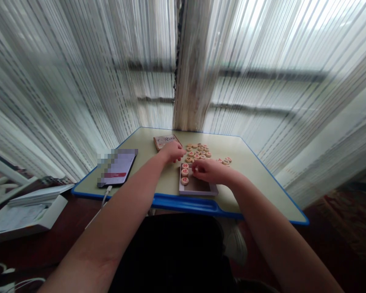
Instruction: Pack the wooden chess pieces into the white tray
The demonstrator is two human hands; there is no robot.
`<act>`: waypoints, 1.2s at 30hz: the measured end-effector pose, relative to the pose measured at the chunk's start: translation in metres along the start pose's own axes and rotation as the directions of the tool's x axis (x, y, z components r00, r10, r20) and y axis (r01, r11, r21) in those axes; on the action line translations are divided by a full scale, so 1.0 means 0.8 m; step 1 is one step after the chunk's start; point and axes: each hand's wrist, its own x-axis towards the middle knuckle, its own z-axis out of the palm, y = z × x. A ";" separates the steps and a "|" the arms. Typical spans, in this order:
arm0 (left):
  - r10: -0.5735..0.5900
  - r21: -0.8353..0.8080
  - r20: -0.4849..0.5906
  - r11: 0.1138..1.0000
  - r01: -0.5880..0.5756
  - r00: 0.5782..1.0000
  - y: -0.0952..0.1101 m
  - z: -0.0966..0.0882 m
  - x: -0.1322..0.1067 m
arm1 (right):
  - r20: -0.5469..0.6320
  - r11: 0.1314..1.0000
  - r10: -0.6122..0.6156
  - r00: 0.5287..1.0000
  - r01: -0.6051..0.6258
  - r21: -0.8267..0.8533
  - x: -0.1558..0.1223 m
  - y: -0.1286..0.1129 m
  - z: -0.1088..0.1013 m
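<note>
My left hand [173, 151] is over the table just left of a cluster of round wooden Chinese chess pieces [202, 149]. Its fingers are loosely bent and apart, and I see nothing in them. My right hand [206, 171] reaches over a shallow open box [198, 193], its fingertips closed together near the inside of the box. Whatever they pinch is hidden. Along the box's left wall, several chess pieces [184, 172] with red characters lie in a column. A few more loose pieces [226, 161] lie to the right, beyond my right hand.
Behind my left hand lies a printed box lid [165, 141]. A tablet [118, 167] with a white cable [108, 189] is on the left of the blue-edged table [256, 183]. Sheer striped curtains [189, 73] hang behind, and a white box [27, 213] stands lower left.
</note>
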 end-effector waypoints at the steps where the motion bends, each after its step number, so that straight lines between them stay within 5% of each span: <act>1: -0.034 0.010 0.022 0.999 0.033 0.999 0.002 -0.004 -0.002 | 0.002 1.000 0.018 1.000 -0.018 0.006 0.000 -0.001 -0.001; 6: -0.141 0.035 0.271 0.990 0.137 0.952 0.011 -0.011 -0.013 | 0.102 0.996 0.075 0.992 -0.080 0.046 -0.002 -0.004 -0.005; 9: -0.155 0.029 0.328 0.988 0.153 0.932 0.012 -0.010 -0.017 | 0.153 0.992 0.075 0.985 -0.089 0.089 -0.003 -0.007 -0.007; 16: -0.092 -0.043 0.356 0.992 0.115 0.930 0.006 -0.008 -0.014 | 0.104 0.991 -0.010 0.995 -0.004 0.137 -0.006 -0.007 -0.010; 30: -0.004 -0.055 0.341 0.998 0.024 0.940 -0.004 -0.001 -0.010 | -0.019 0.996 0.050 0.999 -0.049 0.069 -0.003 0.000 -0.006; 36: -0.017 -0.043 0.361 0.998 0.034 0.932 -0.005 -0.002 -0.009 | 0.013 0.996 0.014 1.000 -0.015 0.091 -0.005 -0.003 -0.009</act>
